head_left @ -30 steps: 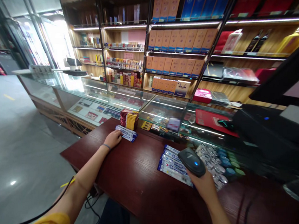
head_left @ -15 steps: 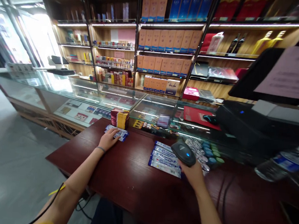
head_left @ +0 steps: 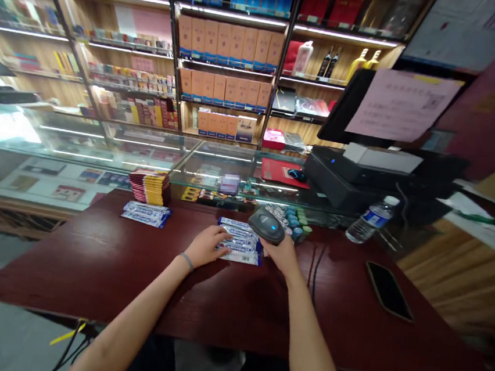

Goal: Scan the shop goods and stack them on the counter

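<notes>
Gripping scanner point(head_left: 266, 225) in right hand point(head_left: 282, 252), closed around its lower end, seemingly to hang its head over packets point(head_left: 240, 256) just left of that hand. Resting left hand point(head_left: 205, 247), part open and apparently grasping nothing, on the packets' left ends, probably to steady them. Laid flat, roughly parallel, presumably to expose labels. Noted left of left hand: other packets point(head_left: 145, 214).

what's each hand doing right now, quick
Left hand: open, at the near sachets; whether it pinches one can't be told.
Right hand: closed, holding the scanner.
</notes>
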